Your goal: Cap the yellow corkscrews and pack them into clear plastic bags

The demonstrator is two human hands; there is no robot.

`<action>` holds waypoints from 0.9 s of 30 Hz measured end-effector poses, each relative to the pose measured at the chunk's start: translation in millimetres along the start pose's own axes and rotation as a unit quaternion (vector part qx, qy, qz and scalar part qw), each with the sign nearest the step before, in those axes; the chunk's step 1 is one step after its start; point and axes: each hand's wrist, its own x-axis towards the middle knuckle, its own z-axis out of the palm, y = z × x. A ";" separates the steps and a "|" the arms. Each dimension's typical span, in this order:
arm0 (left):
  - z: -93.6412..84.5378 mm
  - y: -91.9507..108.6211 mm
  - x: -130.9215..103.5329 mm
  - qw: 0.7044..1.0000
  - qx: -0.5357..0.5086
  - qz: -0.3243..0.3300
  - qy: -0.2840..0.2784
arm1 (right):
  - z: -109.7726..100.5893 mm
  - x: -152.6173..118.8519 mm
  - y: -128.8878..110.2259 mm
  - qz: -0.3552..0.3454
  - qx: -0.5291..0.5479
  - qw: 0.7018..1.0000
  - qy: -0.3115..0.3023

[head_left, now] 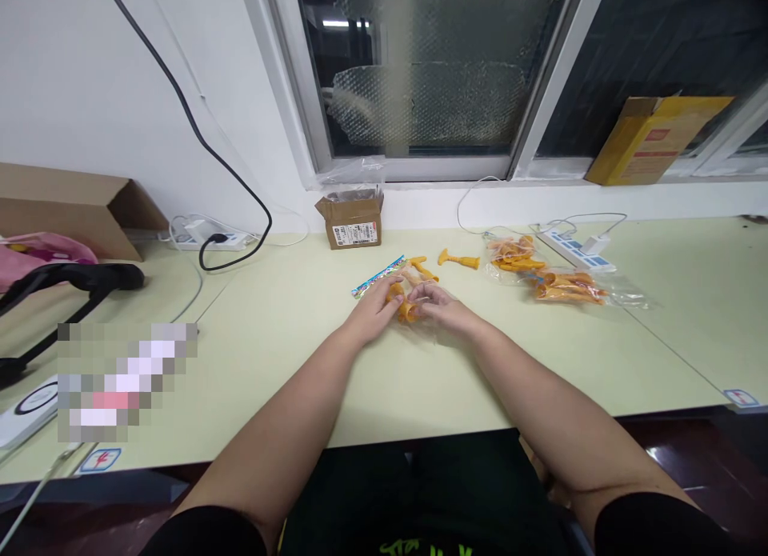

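A clear plastic bag (416,277) with orange plastic pieces (407,310) lies on the table between my hands. My left hand (375,304) is closed on its left side, thumb against an orange piece. From the right, my right hand (442,306) grips the bag with bent fingers. A colourful printed strip (379,277) sits just behind my left hand, partly covered. Beyond the bag is a loose orange piece (423,268), and a T-shaped orange tool (459,259) lies to its right.
To the right lie two clear packets of orange pieces (516,256) (570,287), beside a power strip (579,250). A small cardboard box (354,222) stands against the wall. A black cable (198,132) hangs at left, above a black strap-like object (72,278) and a white device (30,412).
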 end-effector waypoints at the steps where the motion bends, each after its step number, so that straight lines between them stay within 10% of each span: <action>1: 0.2 -3.8 0.4 1.000 0.005 -0.012 -0.006 | -1.4 -1.1 -0.4 0.000 0.009 1.000 -0.008; 16: 3.8 -7.7 -0.3 0.995 0.055 -0.059 -0.052 | 6.6 -14.5 -4.5 -0.076 -0.372 0.924 -0.045; 27: 5.0 -9.6 -0.4 0.994 0.055 -0.073 -0.062 | 2.3 -15.8 -14.5 0.059 -0.444 0.894 -0.014</action>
